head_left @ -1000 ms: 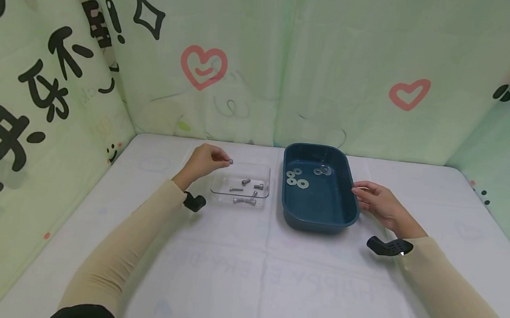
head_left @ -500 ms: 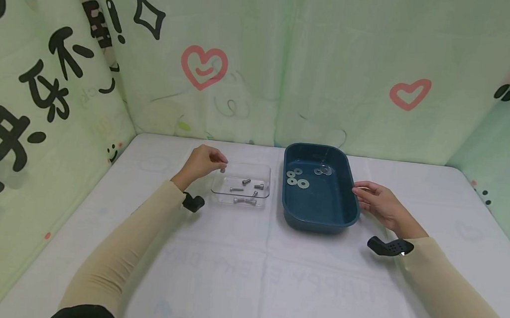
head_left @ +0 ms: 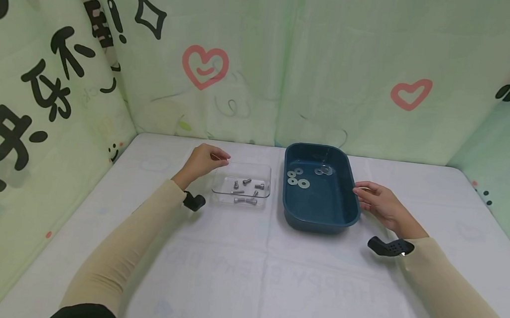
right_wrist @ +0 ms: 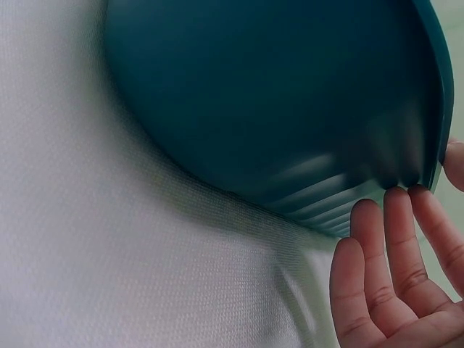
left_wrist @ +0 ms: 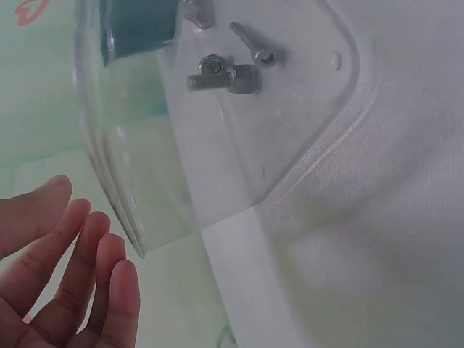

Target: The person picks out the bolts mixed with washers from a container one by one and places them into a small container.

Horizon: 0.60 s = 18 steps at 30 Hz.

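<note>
My left hand (head_left: 202,164) hangs over the back left edge of a small clear plastic box (head_left: 264,172). In the left wrist view its thumb and fingers are spread slightly apart beside the box wall, with nothing between them. Several silver socket-head screws (head_left: 259,186) lie loose in the box; one screw (left_wrist: 210,81) rests close to another that shows its hex socket. My right hand (head_left: 379,203) is at the right side of a dark blue plastic basin (head_left: 317,223). Its nearly straight fingers (right_wrist: 400,225) touch the outer wall, and the thumb meets the rim.
Several flat metal washers (head_left: 303,184) lie in the basin, with clear round pieces (head_left: 327,170) near its back. A white cloth (head_left: 227,276) covers the table. Green printed curtains (head_left: 325,64) close off the back and sides.
My left hand has let go of a screw, which now stands among the others in the clear box. Its fingertips have risen a little. The right hand and the basin have stayed put.
</note>
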Each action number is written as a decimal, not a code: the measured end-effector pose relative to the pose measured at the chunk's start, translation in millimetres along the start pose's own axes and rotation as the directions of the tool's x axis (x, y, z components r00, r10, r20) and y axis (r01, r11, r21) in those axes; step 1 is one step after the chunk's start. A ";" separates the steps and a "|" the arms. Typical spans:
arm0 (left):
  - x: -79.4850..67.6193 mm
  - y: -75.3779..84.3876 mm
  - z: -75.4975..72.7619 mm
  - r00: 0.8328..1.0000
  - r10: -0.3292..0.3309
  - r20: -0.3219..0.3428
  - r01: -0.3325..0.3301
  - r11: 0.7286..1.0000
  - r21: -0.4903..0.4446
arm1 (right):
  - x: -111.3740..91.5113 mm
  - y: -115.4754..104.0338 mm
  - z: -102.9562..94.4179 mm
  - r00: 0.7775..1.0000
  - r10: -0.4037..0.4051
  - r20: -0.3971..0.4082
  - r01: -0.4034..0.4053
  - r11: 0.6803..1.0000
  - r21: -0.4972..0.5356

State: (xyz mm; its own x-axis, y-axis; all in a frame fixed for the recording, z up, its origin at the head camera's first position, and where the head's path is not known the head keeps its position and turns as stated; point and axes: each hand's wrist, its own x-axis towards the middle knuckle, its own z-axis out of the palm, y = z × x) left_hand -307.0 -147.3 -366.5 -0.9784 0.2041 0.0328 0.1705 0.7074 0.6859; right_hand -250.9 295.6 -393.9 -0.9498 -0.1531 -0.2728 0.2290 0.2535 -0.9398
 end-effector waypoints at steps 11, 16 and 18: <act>-1.5 -1.7 2.8 1.000 0.017 0.009 -0.017 0.999 -0.030 | 0.4 -0.2 -1.4 1.000 -0.015 0.002 0.015 0.999 -0.031; -7.4 1.5 3.8 0.998 0.059 0.014 -0.059 0.998 0.036 | 0.6 -2.9 -3.3 0.998 -0.058 -0.006 0.056 0.980 -0.189; -10.8 3.4 3.9 0.998 0.069 0.013 -0.069 0.995 0.072 | 0.1 -5.3 -4.7 0.997 -0.080 -0.015 0.073 0.961 -0.265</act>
State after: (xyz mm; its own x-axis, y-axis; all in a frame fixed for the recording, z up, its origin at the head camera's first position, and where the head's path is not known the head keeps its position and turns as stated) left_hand -295.3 -144.4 -367.4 -0.9627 0.2612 0.0700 0.2460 0.7384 0.6278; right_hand -253.3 298.8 -388.0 -0.9683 -0.1585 -0.1933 0.0940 0.4856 -0.8691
